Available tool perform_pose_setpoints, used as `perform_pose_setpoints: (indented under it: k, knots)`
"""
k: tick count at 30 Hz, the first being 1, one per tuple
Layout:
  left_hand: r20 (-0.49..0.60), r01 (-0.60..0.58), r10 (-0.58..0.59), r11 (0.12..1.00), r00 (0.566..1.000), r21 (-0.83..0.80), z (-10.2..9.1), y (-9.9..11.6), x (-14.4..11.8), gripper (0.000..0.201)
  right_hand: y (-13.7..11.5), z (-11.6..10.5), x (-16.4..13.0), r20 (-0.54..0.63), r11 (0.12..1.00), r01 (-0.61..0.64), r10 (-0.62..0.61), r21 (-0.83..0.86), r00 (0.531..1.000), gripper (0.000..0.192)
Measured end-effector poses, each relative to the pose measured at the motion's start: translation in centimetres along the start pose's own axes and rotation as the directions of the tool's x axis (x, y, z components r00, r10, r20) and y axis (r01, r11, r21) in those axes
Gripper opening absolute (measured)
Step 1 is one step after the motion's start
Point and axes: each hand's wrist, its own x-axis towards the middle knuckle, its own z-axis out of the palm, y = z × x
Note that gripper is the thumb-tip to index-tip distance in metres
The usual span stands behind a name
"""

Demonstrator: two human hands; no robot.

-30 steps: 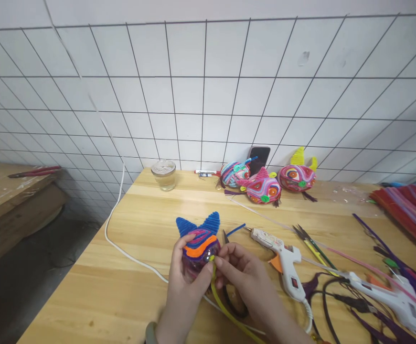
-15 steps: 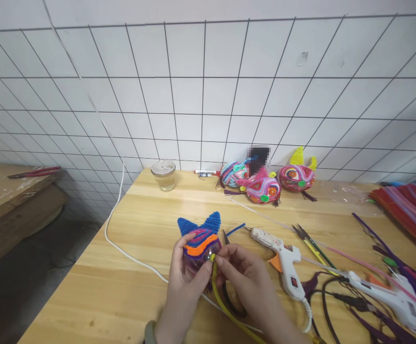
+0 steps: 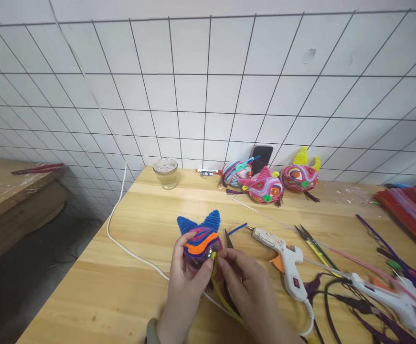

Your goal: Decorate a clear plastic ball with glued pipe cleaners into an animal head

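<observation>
My left hand (image 3: pixel 188 282) is wrapped round a clear ball decorated as an animal head (image 3: pixel 200 244), with blue pointed ears and bands of orange, purple and pink pipe cleaner. Its thumb presses on the front, beside a shiny domed piece. A yellow pipe cleaner (image 3: pixel 225 304) runs from that spot down under my right hand (image 3: pixel 245 282). The fingers of my right hand pinch the yellow pipe cleaner near its end, which touches the ball. Scissors (image 3: pixel 228 240) lie partly hidden behind my right hand.
A white glue gun (image 3: pixel 286 260) lies to the right, a second glue gun (image 3: pixel 390 296) beyond it among cords. Three finished animal heads (image 3: pixel 265 188) and a phone (image 3: pixel 263 160) stand by the wall. Further left is a glass jar (image 3: pixel 166 174). A white cable (image 3: pixel 132 258) crosses the table.
The view has shifted slightly. My right hand has moved a little against the ball, and the yellow pipe cleaner hangs closer under it. The left hand keeps its hold.
</observation>
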Motion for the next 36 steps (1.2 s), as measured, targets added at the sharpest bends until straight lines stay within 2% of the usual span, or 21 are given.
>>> perform_pose_setpoints:
  k: [5,14,19,26,29,36]
  knots:
    - [-0.011,-0.005,0.005,1.000,1.000,-0.015,0.27,0.27,0.14,0.041,-0.04,0.16,-0.09,0.007,0.995,-0.070,0.070,0.075,0.998,0.026]
    - [-0.035,-0.001,0.002,1.000,0.999,0.028,0.48,0.62,0.06,0.043,0.02,0.34,-0.09,-0.065,1.000,-0.001,0.001,-0.008,0.998,0.019]
    - [-0.039,0.008,-0.005,0.997,0.999,0.080,0.35,0.50,-0.09,0.045,-0.08,0.21,-0.06,-0.038,0.999,0.007,-0.008,-0.035,0.999,0.021]
    - [0.051,0.003,-0.006,0.998,0.999,0.056,0.05,0.64,-0.36,0.043,-0.38,-0.16,-0.17,-0.076,0.984,0.135,-0.144,-0.114,0.987,0.015]
    - [0.065,-0.002,-0.001,0.999,0.998,0.044,-0.05,0.70,-0.40,0.044,-0.50,-0.16,-0.17,-0.114,0.971,0.179,-0.198,-0.157,0.974,0.012]
    - [0.071,-0.017,0.016,1.000,0.997,0.023,-0.32,0.32,-0.36,0.038,-0.33,-0.27,-0.15,-0.104,0.959,0.226,-0.245,-0.170,0.964,0.012]
